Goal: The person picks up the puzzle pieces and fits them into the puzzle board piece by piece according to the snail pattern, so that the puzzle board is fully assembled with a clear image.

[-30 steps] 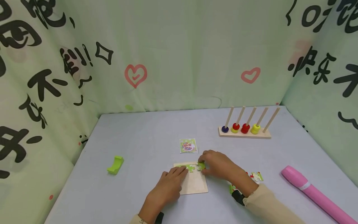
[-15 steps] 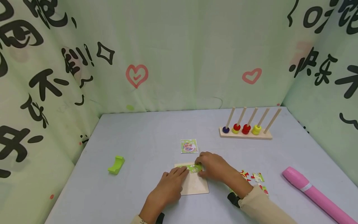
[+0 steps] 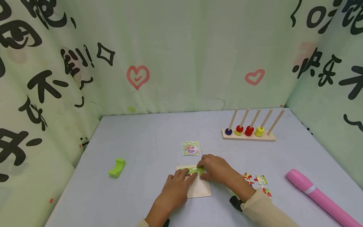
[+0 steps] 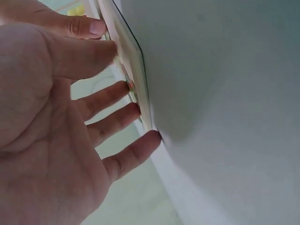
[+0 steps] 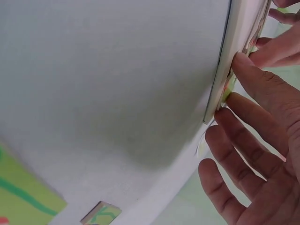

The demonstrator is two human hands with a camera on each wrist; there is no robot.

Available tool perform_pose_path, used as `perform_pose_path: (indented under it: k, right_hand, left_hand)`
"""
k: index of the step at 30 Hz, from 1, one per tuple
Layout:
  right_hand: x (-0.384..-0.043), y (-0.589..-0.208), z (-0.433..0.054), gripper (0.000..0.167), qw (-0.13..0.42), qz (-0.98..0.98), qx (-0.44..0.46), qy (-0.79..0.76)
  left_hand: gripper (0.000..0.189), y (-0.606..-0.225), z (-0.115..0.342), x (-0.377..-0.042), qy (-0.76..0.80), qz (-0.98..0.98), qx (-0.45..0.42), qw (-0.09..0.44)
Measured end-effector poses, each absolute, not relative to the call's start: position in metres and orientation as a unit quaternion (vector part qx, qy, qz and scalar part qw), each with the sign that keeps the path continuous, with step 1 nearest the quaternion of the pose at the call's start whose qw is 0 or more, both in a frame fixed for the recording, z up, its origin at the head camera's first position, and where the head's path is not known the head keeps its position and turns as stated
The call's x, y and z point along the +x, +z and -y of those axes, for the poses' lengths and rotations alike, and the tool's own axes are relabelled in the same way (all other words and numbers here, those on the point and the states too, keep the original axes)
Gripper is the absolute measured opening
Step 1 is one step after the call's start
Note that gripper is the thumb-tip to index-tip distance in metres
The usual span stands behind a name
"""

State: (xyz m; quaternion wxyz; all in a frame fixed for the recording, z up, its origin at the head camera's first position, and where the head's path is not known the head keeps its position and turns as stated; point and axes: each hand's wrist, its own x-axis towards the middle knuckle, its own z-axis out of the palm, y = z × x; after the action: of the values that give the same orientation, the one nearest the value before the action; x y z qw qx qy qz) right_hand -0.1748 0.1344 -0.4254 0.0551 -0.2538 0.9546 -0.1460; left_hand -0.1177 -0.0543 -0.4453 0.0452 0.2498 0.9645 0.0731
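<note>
A pale wooden puzzle tray (image 3: 200, 189) lies on the table in front of me. Along its far edge runs a row of green jigsaw pieces (image 3: 192, 170). My right hand (image 3: 217, 170) pinches the piece at the row's right end, the jigsaw piece (image 5: 228, 88), between thumb and index finger; its other fingers spread loosely. From the left, my left hand (image 3: 175, 189) rests its fingertips on the row, fingers nearly straight and partly covering the pieces. In the left wrist view, its little finger reaches the tray's edge (image 4: 149, 112) and its thumb lies over the tray.
Beyond the tray lies a small picture card (image 3: 191, 148). Several loose jigsaw pieces (image 3: 261, 180) sit right of my right forearm. A peg stacker (image 3: 248, 136) with coloured beads stands at the back right, a pink tube (image 3: 317, 195) at the right, a green block (image 3: 117, 167) at the left.
My right hand has moved slightly left, bringing its piece up against the row. My left hand has shifted a little right, its thumb now out over the tray. More loose pieces show.
</note>
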Motion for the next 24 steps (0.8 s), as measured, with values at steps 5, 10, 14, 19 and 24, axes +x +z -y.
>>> perform_pose_path:
  k: [5, 10, 14, 19, 24]
  right_hand:
    - [-0.1756, -0.4256, -0.1348, 0.034, 0.054, -0.954, -0.256, -0.147]
    - [-0.1762, -0.4273, -0.1369, 0.028, 0.043, -0.952, -0.266, -0.143]
    - [-0.1759, -0.4277, -0.1379, 0.022, 0.038, -0.953, -0.260, -0.151]
    - [-0.1752, -0.4285, -0.1383, 0.022, 0.037, -0.954, -0.251, -0.158]
    - [-0.1748, -0.4291, -0.1382, 0.021, 0.036, -0.956, -0.242, -0.163]
  left_hand:
    - [0.065, -0.4473, 0.0519, -0.1160, 0.052, -0.967, 0.247, 0.035]
    - [0.065, -0.4476, 0.0517, -0.1147, 0.045, -0.967, 0.249, 0.018]
    - [0.064, -0.4468, 0.0516, -0.1141, 0.036, -0.967, 0.252, 0.004]
    - [0.068, -0.4477, 0.0513, -0.1138, 0.019, -0.967, 0.255, 0.000]
    - [0.067, -0.4495, 0.0510, -0.1139, 0.007, -0.967, 0.254, 0.003]
